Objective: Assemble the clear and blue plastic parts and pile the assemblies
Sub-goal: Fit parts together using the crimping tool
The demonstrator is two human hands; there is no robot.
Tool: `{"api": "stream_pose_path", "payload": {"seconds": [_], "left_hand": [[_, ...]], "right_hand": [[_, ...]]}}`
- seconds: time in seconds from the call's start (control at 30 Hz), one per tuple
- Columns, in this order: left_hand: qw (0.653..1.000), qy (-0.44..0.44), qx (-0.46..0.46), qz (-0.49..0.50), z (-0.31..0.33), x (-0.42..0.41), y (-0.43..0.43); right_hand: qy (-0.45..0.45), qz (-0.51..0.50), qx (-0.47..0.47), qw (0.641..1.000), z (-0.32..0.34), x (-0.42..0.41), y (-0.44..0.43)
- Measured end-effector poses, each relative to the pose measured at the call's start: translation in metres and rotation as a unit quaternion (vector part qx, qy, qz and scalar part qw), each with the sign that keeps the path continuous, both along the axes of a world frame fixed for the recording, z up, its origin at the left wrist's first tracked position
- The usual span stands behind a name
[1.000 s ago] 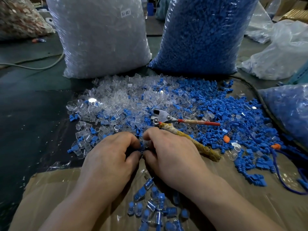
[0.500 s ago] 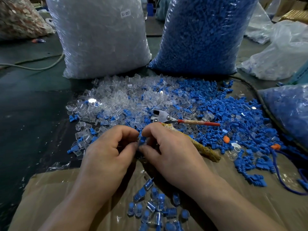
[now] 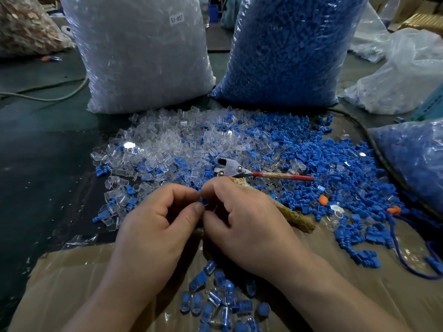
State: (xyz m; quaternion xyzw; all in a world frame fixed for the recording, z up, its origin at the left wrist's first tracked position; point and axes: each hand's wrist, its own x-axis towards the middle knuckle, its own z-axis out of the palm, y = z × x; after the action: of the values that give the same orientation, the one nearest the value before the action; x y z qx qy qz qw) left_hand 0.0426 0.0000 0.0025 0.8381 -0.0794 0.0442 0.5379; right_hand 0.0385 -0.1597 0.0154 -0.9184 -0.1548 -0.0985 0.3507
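**Both hands pinch one small blue part above the cardboard**

The grip of each hand is narrow. The left hand (image 3: 153, 231) and right hand (image 3: 247, 224) meet fingertip to fingertip, and thumb and forefinger of both pinch a blue part (image 3: 204, 201) between them. The fingers hide whether a clear piece is held with it.

Just below the wrists, a small pile of finished assemblies (image 3: 223, 300), clear shells with blue inside, lies on a sheet of cardboard (image 3: 72, 283). Beyond the knuckles, loose clear parts (image 3: 163, 149) are heaped to the left and loose blue parts (image 3: 323, 168) to the right, mixing in the middle. A pair of cutters (image 3: 236, 169) rests on the heap, one handle red, the other wrapped in frayed yellow cord and passing under the right hand.

At the back of the dark table (image 3: 36, 164) stand a sack of clear parts (image 3: 143, 51) and a sack of blue parts (image 3: 287, 49).
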Motion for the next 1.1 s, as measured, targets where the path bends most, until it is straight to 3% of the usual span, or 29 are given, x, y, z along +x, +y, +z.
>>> {"api": "stream_pose_path", "payload": {"seconds": [0.27, 0.43, 0.53, 0.63, 0.77, 0.97, 1.1], "left_hand": [[0.999, 0.008, -0.010, 0.034, -0.005, 0.001, 0.001], [0.996, 0.051, -0.067, 0.024, -0.014, 0.006, 0.006], [0.986, 0.073, -0.144, 0.032, -0.014, 0.007, 0.005], [0.966, 0.101, -0.237, 0.026, -0.011, 0.006, 0.003], [0.943, 0.139, -0.303, -0.010, -0.006, 0.006, 0.004], [0.919, 0.183, -0.348, -0.036, -0.008, 0.008, 0.011], [0.926, 0.174, -0.334, -0.017, -0.008, 0.010, 0.013]], "right_hand": [[-0.013, 0.031, -0.022, 0.999, 0.002, -0.002, -0.002], [-0.036, 0.039, -0.063, 0.997, 0.008, -0.006, 0.001], [-0.062, -0.049, -0.155, 0.985, 0.011, -0.001, -0.011], [0.026, -0.169, -0.261, 0.950, 0.011, 0.005, -0.038], [0.092, -0.191, -0.327, 0.921, 0.006, 0.007, -0.050], [0.062, -0.197, -0.311, 0.928, 0.011, 0.014, -0.047], [0.023, -0.193, -0.200, 0.960, 0.015, 0.010, -0.051]]}}
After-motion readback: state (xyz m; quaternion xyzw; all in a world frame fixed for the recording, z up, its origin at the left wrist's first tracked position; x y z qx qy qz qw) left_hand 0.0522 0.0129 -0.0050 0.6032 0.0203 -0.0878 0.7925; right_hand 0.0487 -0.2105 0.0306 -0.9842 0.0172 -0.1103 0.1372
